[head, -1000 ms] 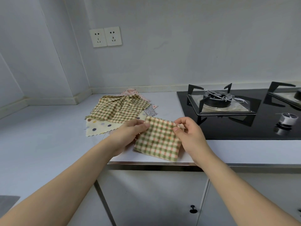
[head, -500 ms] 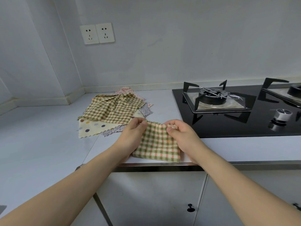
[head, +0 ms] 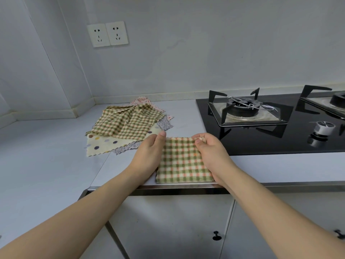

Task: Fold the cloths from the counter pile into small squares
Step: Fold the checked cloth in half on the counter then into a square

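A folded green-and-orange checked cloth [head: 182, 161] lies flat on the counter by its front edge. My left hand [head: 148, 156] rests on the cloth's left side, thumb at the far left corner. My right hand [head: 210, 154] pinches the far right corner between curled fingers and covers the right edge. Behind and to the left sits the pile of cloths [head: 127, 126]: a larger checked one on top, a cream polka-dot one [head: 104, 145] under it, and floral pieces showing at the edges.
A black glass gas hob [head: 270, 124] with a burner grate [head: 244, 111] and a knob [head: 323, 128] lies to the right. The white counter [head: 46, 156] runs left into the corner. Wall sockets [head: 107, 34] hang above. Cabinet doors with a knob [head: 216, 236] are below.
The checked cloth went from tilted and held up at its far edge to lying flat and square by the counter's front edge, with both hands lowered onto it.
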`<state>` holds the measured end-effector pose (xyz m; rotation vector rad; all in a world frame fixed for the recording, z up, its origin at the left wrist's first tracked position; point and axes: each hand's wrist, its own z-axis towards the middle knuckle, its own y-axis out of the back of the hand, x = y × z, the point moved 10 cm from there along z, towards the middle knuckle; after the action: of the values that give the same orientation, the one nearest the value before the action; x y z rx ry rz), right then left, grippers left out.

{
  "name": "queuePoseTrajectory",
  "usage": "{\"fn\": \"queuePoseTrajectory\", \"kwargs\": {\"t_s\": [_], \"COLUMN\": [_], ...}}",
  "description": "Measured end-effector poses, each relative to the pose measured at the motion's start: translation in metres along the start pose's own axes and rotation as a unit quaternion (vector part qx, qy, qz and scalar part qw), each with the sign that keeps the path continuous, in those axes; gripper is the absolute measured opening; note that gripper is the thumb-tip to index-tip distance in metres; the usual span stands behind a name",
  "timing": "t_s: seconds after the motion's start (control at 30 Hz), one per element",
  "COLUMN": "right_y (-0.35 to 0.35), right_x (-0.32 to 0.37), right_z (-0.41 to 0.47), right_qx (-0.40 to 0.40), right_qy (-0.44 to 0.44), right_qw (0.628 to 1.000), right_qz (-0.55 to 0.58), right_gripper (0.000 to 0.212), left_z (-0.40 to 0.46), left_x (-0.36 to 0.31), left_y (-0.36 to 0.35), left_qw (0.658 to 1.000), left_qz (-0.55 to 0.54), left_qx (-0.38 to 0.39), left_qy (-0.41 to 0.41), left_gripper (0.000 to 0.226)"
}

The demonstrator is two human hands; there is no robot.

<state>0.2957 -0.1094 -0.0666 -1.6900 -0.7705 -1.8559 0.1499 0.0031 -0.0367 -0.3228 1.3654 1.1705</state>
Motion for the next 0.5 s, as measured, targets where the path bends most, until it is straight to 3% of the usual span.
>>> {"fn": "queuePoseTrajectory", "kwargs": {"t_s": [0.1, 0.17, 0.3, 0.37, 0.4, 0.5], "right_y": [0.01, 0.015, 0.021, 0.017, 0.011, -0.012], "right_x": [0.001, 0.002, -0.007, -0.008, -0.006, 0.006], "right_z": [-0.001, -0.003, 0.001, 0.002, 0.002, -0.003], "right_qx": [-0.04, -0.059, -0.08, -0.068, -0.055, -0.042], "right_qy": [-0.003, -0.003, -0.026, -0.03, -0.025, 0.028], "right_qw": [0.999, 0.998, 0.989, 0.987, 0.99, 0.999], "right_qz": [0.031, 0.031, 0.125, 0.144, 0.131, -0.007], "right_gripper": [0.018, 0.017, 0.047, 0.048, 0.037, 0.033], "left_z": [0.0, 0.001, 0.001, 0.002, 0.001, 0.0], "left_x": [0.014, 0.014, 0.008, 0.006, 0.003, -0.003], "left_y": [-0.013, -0.017, -0.007, -0.004, -0.003, -0.003], "left_qw": [0.99, 0.991, 0.995, 0.99, 0.99, 0.989], "left_qz": [-0.101, -0.084, -0.095, -0.135, -0.138, -0.14], "left_qx": [0.072, 0.082, -0.007, -0.028, -0.032, -0.047], "left_qy": [0.069, 0.067, 0.042, 0.026, 0.012, -0.013], "left_gripper": [0.055, 0.05, 0.032, 0.029, 0.027, 0.022]}}
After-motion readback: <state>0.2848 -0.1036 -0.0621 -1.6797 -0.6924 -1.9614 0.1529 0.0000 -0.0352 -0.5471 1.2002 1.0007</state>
